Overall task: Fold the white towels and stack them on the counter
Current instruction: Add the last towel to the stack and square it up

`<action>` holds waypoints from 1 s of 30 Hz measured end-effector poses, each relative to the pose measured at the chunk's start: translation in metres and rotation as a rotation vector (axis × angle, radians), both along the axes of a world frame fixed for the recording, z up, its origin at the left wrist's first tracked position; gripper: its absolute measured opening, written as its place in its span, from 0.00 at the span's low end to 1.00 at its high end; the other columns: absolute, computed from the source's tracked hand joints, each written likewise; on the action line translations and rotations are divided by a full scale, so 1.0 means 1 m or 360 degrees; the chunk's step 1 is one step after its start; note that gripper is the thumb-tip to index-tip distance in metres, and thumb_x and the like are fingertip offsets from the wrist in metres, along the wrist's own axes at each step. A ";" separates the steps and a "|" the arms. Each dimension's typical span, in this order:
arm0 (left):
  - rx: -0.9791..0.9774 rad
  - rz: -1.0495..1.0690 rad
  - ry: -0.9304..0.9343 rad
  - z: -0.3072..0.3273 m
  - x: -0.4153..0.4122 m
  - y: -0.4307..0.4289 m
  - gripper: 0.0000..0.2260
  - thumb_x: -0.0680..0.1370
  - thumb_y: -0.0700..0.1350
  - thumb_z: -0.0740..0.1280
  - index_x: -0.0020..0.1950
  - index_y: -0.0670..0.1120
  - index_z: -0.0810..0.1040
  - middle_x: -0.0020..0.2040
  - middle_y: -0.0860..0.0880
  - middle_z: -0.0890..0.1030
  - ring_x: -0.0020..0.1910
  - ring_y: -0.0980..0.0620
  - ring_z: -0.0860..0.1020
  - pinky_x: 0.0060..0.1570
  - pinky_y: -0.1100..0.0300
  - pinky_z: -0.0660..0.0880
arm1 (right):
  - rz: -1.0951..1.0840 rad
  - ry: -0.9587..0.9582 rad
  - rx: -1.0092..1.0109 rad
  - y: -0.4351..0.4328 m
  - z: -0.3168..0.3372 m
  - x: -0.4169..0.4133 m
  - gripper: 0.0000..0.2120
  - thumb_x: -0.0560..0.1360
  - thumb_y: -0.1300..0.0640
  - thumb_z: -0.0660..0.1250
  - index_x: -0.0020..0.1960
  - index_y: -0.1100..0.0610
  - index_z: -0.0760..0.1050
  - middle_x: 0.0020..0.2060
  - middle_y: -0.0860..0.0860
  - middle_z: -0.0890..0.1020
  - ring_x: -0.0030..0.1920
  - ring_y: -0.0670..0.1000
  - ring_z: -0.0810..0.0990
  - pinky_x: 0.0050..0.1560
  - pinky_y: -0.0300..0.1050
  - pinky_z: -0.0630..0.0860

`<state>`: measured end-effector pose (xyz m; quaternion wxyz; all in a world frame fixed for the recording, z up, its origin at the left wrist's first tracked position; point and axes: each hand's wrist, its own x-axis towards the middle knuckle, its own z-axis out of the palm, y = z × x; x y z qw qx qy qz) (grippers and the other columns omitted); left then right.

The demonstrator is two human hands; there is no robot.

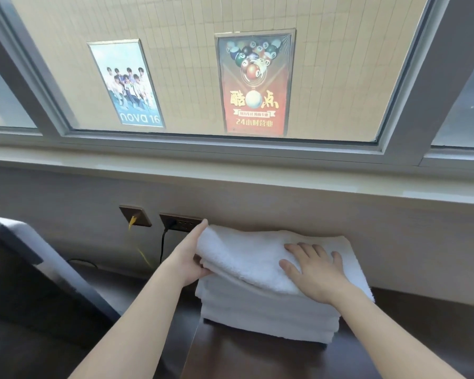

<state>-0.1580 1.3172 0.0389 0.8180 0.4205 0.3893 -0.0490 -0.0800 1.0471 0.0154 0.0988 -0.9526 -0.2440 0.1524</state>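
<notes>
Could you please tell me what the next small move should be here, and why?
Probably ease the left hand out so the top towel settles flat on the stack of folded towels. Its left edge appears raised off the stack where that hand holds it, while the right hand presses flat on top, steadying it.
</notes>
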 end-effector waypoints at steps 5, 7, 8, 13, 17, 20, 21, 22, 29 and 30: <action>0.0106 -0.0164 0.0119 0.014 0.013 0.005 0.38 0.62 0.67 0.79 0.62 0.44 0.81 0.59 0.43 0.83 0.61 0.41 0.81 0.67 0.45 0.72 | -0.0011 0.0000 0.0065 0.000 -0.002 0.002 0.26 0.80 0.34 0.43 0.76 0.39 0.54 0.74 0.41 0.60 0.75 0.49 0.54 0.72 0.61 0.46; 0.0261 -0.0218 0.0173 0.015 0.021 0.006 0.45 0.53 0.67 0.82 0.64 0.46 0.80 0.57 0.44 0.84 0.60 0.42 0.81 0.66 0.46 0.73 | -0.0028 -0.0013 0.0079 0.001 -0.002 0.002 0.26 0.80 0.34 0.42 0.75 0.39 0.55 0.73 0.41 0.62 0.74 0.49 0.56 0.72 0.60 0.47; 0.0305 -0.0206 0.0196 0.012 0.026 0.008 0.45 0.52 0.67 0.83 0.64 0.46 0.80 0.57 0.45 0.84 0.59 0.42 0.82 0.65 0.47 0.74 | -0.0040 -0.0019 0.0077 0.002 -0.002 0.002 0.26 0.79 0.33 0.42 0.75 0.39 0.56 0.73 0.41 0.63 0.73 0.49 0.57 0.71 0.60 0.48; 0.0105 -0.0180 0.0101 0.013 0.036 0.014 0.27 0.67 0.58 0.79 0.59 0.43 0.83 0.55 0.42 0.85 0.54 0.39 0.83 0.65 0.43 0.73 | -0.0182 -0.0083 0.0069 0.014 0.001 0.003 0.26 0.78 0.32 0.41 0.71 0.39 0.59 0.69 0.43 0.68 0.70 0.52 0.62 0.68 0.60 0.53; -0.0071 -0.0198 0.0046 0.001 0.042 0.019 0.22 0.69 0.54 0.79 0.58 0.42 0.84 0.55 0.42 0.85 0.54 0.40 0.83 0.64 0.45 0.74 | -0.0261 -0.0193 -0.0056 0.036 0.000 0.001 0.30 0.77 0.31 0.38 0.76 0.38 0.51 0.71 0.51 0.65 0.72 0.57 0.59 0.69 0.64 0.52; -0.0138 -0.0301 -0.0027 -0.006 0.045 0.024 0.19 0.71 0.48 0.78 0.60 0.43 0.82 0.57 0.42 0.84 0.56 0.42 0.83 0.63 0.47 0.75 | -0.0213 -0.0231 -0.0080 0.048 -0.006 -0.002 0.32 0.75 0.30 0.35 0.78 0.36 0.42 0.78 0.53 0.54 0.77 0.61 0.48 0.73 0.67 0.44; -0.0108 -0.0381 -0.0062 -0.008 0.045 0.027 0.19 0.73 0.45 0.77 0.61 0.42 0.81 0.58 0.42 0.83 0.57 0.43 0.83 0.62 0.48 0.76 | -0.0187 -0.0221 -0.0075 0.052 -0.008 -0.003 0.32 0.75 0.30 0.35 0.78 0.36 0.39 0.79 0.52 0.49 0.78 0.61 0.44 0.73 0.68 0.41; -0.0029 -0.0449 -0.0086 -0.010 0.046 0.028 0.19 0.74 0.43 0.75 0.64 0.40 0.79 0.59 0.41 0.83 0.57 0.43 0.82 0.61 0.48 0.77 | -0.0170 -0.0211 -0.0078 0.055 -0.010 -0.002 0.32 0.76 0.30 0.34 0.77 0.36 0.37 0.80 0.51 0.46 0.78 0.60 0.42 0.73 0.68 0.39; 0.0298 -0.0378 -0.0307 -0.012 0.050 0.046 0.24 0.73 0.37 0.75 0.67 0.42 0.73 0.56 0.42 0.84 0.53 0.42 0.84 0.45 0.51 0.83 | -0.0116 -0.0282 0.0003 0.079 -0.010 0.003 0.35 0.71 0.29 0.30 0.76 0.36 0.33 0.80 0.47 0.41 0.79 0.56 0.39 0.74 0.66 0.38; 0.0345 -0.0322 -0.0308 -0.013 0.050 0.050 0.24 0.73 0.36 0.76 0.66 0.42 0.74 0.55 0.42 0.85 0.51 0.43 0.85 0.42 0.53 0.83 | -0.0091 -0.0308 0.0024 0.083 -0.010 0.004 0.34 0.71 0.29 0.30 0.76 0.35 0.32 0.80 0.47 0.40 0.79 0.56 0.39 0.75 0.65 0.37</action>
